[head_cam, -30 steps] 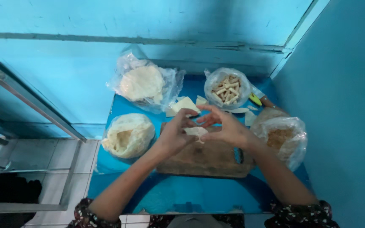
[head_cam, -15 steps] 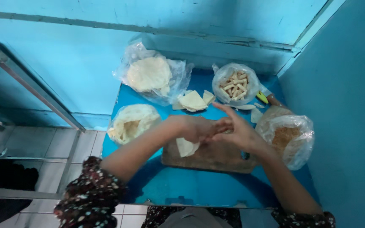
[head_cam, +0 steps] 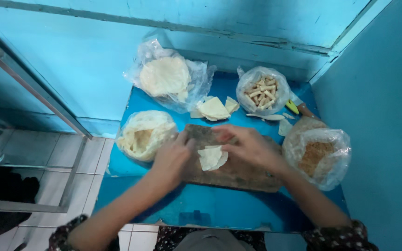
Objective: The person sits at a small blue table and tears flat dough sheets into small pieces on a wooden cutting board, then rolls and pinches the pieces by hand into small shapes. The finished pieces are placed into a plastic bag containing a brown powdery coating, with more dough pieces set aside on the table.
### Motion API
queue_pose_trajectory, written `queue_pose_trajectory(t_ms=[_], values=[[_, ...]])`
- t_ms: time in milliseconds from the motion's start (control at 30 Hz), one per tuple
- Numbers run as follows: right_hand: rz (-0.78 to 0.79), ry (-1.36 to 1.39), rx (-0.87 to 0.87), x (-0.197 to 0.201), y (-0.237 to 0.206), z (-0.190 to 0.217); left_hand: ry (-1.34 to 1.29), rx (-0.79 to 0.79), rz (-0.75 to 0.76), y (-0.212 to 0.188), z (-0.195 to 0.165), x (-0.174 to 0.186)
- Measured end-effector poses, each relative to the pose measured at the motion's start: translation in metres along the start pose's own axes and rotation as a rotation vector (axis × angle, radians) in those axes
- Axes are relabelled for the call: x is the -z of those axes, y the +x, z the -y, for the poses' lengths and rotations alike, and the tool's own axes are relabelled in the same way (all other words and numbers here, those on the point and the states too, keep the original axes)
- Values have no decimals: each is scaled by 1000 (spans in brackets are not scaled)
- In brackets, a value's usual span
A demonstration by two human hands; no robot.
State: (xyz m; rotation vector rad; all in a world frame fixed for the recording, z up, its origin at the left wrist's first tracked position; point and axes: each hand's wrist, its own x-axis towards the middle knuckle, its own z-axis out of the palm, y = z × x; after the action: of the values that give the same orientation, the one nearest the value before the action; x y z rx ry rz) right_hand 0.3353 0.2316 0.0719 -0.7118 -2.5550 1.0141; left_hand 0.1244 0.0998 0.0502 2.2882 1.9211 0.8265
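Observation:
A thin pale wrapper sheet lies folded on the wooden board in the middle of the blue table. My left hand rests at the board's left end, fingers just left of the sheet. My right hand hovers over the board to the sheet's right, fingertips near its top edge. Both hands are blurred; neither clearly grips the sheet.
A bag of round wrappers leans at the back left. A bag of crumpled sheets sits left of the board. Loose cut sheets, a bag of pale sticks and a bag of brown filling stand around. Blue walls close in behind and right.
My hands came apart and lowered from a joined hold above the board. The sheet now lies on the board between them. The camera view shifted slightly.

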Motion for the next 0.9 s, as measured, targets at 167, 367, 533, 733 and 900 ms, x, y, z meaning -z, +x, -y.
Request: queue_pose_trajectory(t_ms=[167, 367, 533, 733, 900], values=[[49, -128, 115, -18, 19, 2, -7, 45, -106, -14, -14, -24], [188, 23, -76, -6, 17, 2, -59, -27, -104, -2, 4, -44], [273, 3, -155, -5, 15, 2, -254, -101, -123, -2, 7, -40], [168, 167, -185, -8, 20, 4, -472, 243, 87, -2, 12, -3], [201, -88, -63, -16, 11, 9, -653, 192, -62, 6, 1, 17]])
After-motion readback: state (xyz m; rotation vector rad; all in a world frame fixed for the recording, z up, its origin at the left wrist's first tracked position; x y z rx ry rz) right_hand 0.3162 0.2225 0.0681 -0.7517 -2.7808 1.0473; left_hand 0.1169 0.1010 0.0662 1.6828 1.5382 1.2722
